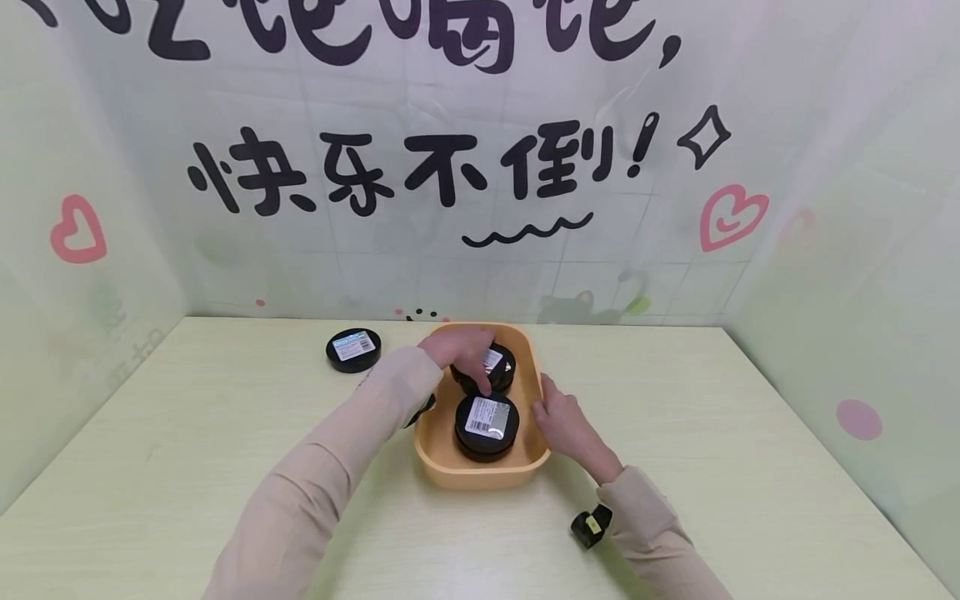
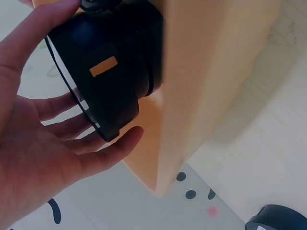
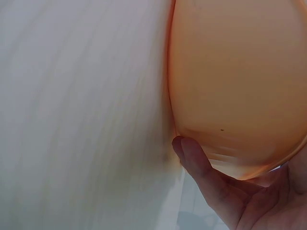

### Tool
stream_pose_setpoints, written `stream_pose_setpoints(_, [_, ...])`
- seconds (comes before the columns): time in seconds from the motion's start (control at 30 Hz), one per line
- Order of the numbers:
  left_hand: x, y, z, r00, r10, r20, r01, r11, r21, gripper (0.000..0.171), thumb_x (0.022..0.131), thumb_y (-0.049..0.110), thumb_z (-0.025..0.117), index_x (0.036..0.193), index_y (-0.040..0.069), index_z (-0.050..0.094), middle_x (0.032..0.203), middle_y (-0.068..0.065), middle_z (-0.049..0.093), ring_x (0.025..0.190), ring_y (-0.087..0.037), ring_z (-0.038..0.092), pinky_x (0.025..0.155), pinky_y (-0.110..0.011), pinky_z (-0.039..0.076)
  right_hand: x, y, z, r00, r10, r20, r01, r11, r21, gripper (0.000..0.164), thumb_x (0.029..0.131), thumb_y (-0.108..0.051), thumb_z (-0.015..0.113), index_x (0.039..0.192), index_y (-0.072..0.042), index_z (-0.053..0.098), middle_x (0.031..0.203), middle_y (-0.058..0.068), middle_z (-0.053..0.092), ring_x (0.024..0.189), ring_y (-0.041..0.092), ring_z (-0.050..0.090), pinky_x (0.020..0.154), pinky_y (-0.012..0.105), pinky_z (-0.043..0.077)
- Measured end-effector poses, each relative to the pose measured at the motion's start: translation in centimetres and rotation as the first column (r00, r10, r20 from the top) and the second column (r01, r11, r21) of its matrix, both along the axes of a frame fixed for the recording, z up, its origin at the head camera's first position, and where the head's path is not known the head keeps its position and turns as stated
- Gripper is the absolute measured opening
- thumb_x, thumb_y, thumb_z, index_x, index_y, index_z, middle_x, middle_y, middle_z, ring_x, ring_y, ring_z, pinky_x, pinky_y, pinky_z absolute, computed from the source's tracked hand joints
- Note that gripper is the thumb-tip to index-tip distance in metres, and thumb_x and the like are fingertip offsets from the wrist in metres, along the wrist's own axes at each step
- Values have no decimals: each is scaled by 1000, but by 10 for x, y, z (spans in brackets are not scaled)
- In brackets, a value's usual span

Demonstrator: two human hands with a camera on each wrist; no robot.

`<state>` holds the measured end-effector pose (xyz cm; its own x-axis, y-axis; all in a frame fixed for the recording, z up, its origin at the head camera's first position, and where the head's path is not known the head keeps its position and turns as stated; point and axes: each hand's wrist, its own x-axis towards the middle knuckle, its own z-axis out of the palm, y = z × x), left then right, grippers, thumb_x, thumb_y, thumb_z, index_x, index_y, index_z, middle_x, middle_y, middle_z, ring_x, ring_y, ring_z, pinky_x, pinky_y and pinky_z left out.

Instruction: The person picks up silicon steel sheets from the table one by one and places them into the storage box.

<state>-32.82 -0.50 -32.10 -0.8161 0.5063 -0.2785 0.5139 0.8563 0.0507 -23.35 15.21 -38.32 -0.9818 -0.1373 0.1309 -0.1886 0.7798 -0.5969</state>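
Observation:
A peach-coloured plastic basin (image 1: 480,479) stands at the middle of the table with round black containers inside. My left hand (image 1: 457,348) reaches in over its left rim and grips a black container (image 1: 504,367) at the back. Seen from the left wrist, the thumb lies along one edge of that container (image 2: 115,91) and the fingers curl round the other side. Nearer me in the basin lies another labelled black container (image 1: 486,425), apparently on top of a second one. My right hand (image 1: 566,423) holds the basin's right side, the thumb (image 3: 194,155) against its outer wall.
Left of the basin, a black container (image 1: 353,350) with a white barcode label lies on the pale wooden table (image 1: 187,450). A printed backdrop (image 1: 405,275) rises along the back edge, with side panels left and right. Each wrist wears a black device (image 1: 591,527).

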Motion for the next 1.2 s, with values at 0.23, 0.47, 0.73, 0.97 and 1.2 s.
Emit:
stream_pose_setpoints(0.23, [-1,2,-1,1000,-4,-2,4,1000,13,65,66,39,75,115,7,46,107,-5,56,96,-18,50,100,-50,22,-1,1,0,1000,-3,-1,3,1000,14,41,87,-3,40,126,9,36,83,26,59,59,26,59,44,28,46])
stream_pose_setpoints(0.47, [-2,4,-3,1000,-7,28,6,999,50,61,68,35,75,114,5,48,104,-6,56,90,-17,50,87,-31,40,-1,1,0,1000,-13,25,12,1000,14,42,88,-4,39,128,9,34,77,22,57,55,23,56,42,27,45])
stream_pose_setpoints(0.73, [-2,10,3,1000,16,-13,-16,1000,17,68,69,41,73,121,4,48,110,-9,51,96,-19,46,88,-34,39,-2,0,1,999,-23,36,22,999,28,43,88,-5,40,128,8,34,73,18,56,55,22,56,42,27,45])
stream_pose_setpoints(0.97, [0,13,5,1000,-12,13,12,1000,5,64,70,41,73,117,5,49,105,-7,54,91,-16,49,86,-31,41,-2,1,0,1000,-14,23,13,1000,24,42,88,-5,41,127,9,35,75,21,57,57,23,56,44,28,45])
stream_pose_setpoints(1.2, [-2,15,2,999,-12,47,12,1000,15,59,69,38,75,112,6,51,99,-5,57,86,-15,50,80,-28,43,-2,0,0,999,-20,44,18,999,30,43,89,-6,40,129,9,33,73,19,56,55,21,55,43,26,44])
